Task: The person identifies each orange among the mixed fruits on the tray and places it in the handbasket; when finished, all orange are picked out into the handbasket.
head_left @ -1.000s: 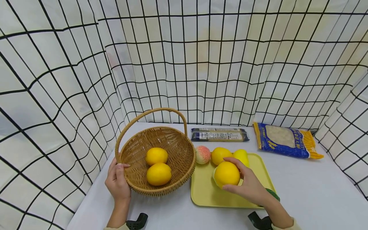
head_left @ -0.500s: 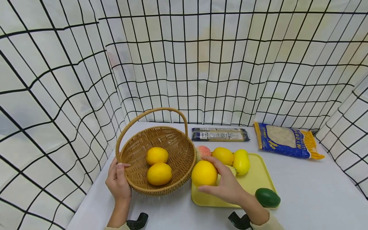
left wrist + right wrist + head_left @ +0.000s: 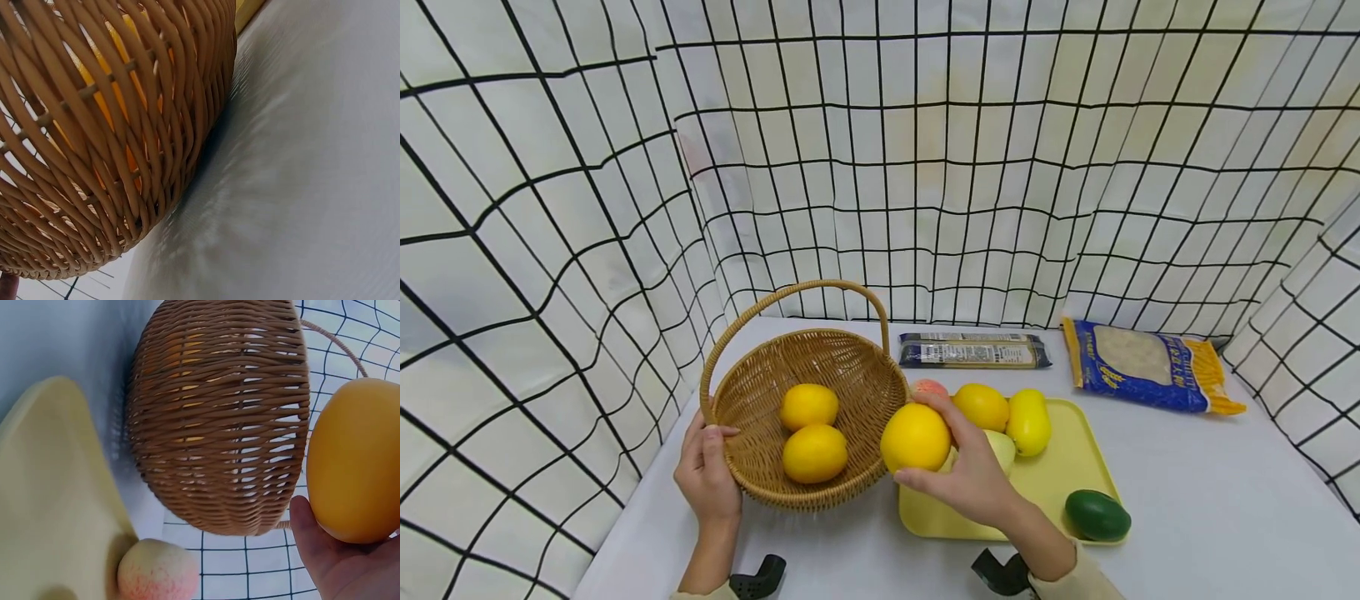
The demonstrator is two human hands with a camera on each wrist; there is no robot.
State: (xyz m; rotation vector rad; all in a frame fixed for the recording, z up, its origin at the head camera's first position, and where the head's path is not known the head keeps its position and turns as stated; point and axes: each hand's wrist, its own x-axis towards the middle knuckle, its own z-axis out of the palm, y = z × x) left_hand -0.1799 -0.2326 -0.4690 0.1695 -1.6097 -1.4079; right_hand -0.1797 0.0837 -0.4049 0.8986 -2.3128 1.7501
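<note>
A brown wicker basket (image 3: pixel 760 375) with a tall arched handle stands tilted at the left of the head view, two yellow lemons (image 3: pixel 815 455) lying inside. My left hand (image 3: pixel 709 475) grips its left rim, thumb over the edge; the left wrist view shows mostly woven wall (image 3: pixel 125 125). Between thumb and fingers my right hand (image 3: pixel 973 471) holds another lemon (image 3: pixel 914 438), up at the basket's right rim. In the right wrist view this lemon (image 3: pixel 356 462) looks oval and is level with the rim, outside the basket wall (image 3: pixel 219 419).
A yellow-green tray (image 3: pixel 1060 479) carries a lemon (image 3: pixel 982 407), a bright yellow fruit (image 3: pixel 1029 422), a pale fruit (image 3: pixel 1002 450) partly behind my right hand, and a dark green fruit (image 3: pixel 1097 515). A pink peach (image 3: pixel 157 570) sits by its edge. Behind lie dark packets (image 3: pixel 974 351) and a blue-yellow bag (image 3: pixel 1150 367).
My right hand has carried the lemon left from over the tray to the basket's rim, slightly higher. The dark green fruit came into full view. My left hand and the basket stayed put.
</note>
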